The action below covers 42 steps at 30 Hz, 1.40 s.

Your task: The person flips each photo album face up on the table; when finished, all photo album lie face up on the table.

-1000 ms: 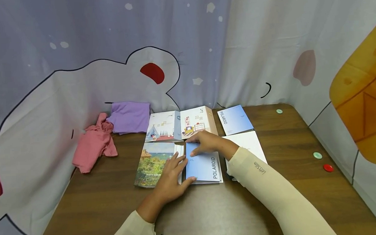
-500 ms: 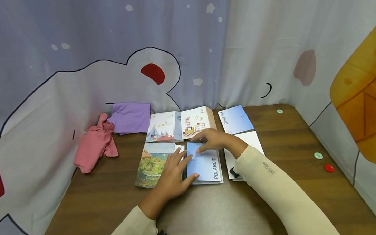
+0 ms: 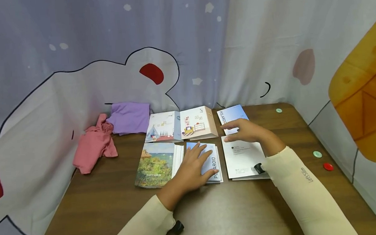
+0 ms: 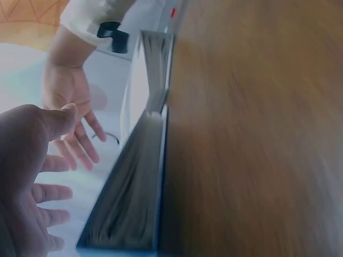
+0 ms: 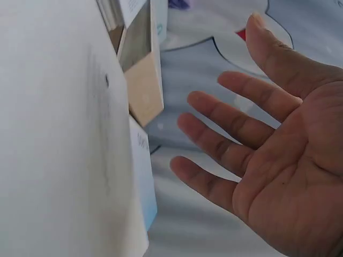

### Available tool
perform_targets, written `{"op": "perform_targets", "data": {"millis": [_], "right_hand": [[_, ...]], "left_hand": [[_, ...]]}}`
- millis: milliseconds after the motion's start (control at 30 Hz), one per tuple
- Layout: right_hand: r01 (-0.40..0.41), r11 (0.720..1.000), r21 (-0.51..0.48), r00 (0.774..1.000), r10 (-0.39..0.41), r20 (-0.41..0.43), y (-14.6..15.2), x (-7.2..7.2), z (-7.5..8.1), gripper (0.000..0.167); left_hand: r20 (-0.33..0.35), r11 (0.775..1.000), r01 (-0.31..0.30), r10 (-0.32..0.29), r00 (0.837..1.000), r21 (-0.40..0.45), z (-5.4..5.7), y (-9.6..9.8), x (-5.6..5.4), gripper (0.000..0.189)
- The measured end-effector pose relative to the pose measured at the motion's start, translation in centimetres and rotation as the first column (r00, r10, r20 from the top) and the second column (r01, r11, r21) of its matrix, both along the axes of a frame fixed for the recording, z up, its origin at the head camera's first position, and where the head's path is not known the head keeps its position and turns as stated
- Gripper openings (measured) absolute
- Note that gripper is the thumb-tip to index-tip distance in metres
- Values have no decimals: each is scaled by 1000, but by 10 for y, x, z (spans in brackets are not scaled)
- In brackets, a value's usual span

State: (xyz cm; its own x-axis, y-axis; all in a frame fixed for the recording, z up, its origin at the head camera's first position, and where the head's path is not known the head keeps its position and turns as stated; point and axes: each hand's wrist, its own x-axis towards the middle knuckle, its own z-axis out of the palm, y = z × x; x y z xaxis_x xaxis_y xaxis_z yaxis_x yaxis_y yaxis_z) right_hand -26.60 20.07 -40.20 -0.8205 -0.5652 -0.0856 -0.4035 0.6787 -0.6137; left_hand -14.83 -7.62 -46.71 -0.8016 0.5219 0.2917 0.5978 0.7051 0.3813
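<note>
My left hand (image 3: pixel 193 169) is spread over a blue photo album (image 3: pixel 214 158) marked POLAROID in the front row, covering much of its left side. In the left wrist view, its fingers are apart and hold nothing beside the album's page edges (image 4: pixel 128 187). My right hand (image 3: pixel 249 131) hovers with fingers extended above a white-backed album (image 3: pixel 243 155), overlapping the second blue POLAROID album (image 3: pixel 236 112) behind it in the head view. The right wrist view shows that palm bare and fingers spread, away from the white cover (image 5: pixel 53 128).
A PHOTO ALBUM with a landscape cover (image 3: pixel 153 163) lies front left. Two illustrated albums (image 3: pixel 163 127) (image 3: pixel 197 123) lie at the back. Purple cloth (image 3: pixel 130 117) and pink cloth (image 3: pixel 94 145) are at left. Green buttons (image 3: pixel 317 154) and a red button (image 3: pixel 328 166) lie right.
My right hand has left the front blue album and moved right, over the white album. My left hand has slid right onto the blue album.
</note>
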Motion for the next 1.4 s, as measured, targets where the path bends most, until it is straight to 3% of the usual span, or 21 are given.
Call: {"op": "perform_targets", "data": {"millis": [200, 467, 600, 733, 867, 967, 1167, 1400], "right_hand": [[88, 996, -14, 996, -89, -22, 43, 7, -7, 66], [126, 990, -71, 991, -122, 50, 82, 18, -14, 75], [154, 985, -80, 986, -148, 79, 97, 20, -26, 77], [193, 966, -170, 976, -171, 138, 107, 19, -45, 77], [194, 954, -229, 974, -158, 164, 114, 18, -63, 81], [168, 954, -248, 981, -137, 137, 118, 18, -72, 83], [221, 941, -256, 969, -183, 164, 122, 20, -83, 80], [256, 916, -309, 955, -190, 226, 122, 20, -93, 81]], "left_hand": [[23, 999, 17, -16, 1000, -50, 4, 30, -2, 68], [-26, 990, 47, -50, 998, -129, -1, 73, 5, 68], [-34, 985, 61, -67, 997, -163, -5, 94, 5, 67], [-28, 980, 63, -69, 997, -188, -8, 111, 7, 68], [-41, 971, 70, -81, 996, -228, -12, 122, 11, 70], [-56, 966, 69, -85, 995, -248, -15, 127, 13, 70], [-48, 967, 63, -77, 996, -246, -19, 139, 14, 73], [-73, 975, 14, -31, 997, -222, -27, 150, 7, 74]]}}
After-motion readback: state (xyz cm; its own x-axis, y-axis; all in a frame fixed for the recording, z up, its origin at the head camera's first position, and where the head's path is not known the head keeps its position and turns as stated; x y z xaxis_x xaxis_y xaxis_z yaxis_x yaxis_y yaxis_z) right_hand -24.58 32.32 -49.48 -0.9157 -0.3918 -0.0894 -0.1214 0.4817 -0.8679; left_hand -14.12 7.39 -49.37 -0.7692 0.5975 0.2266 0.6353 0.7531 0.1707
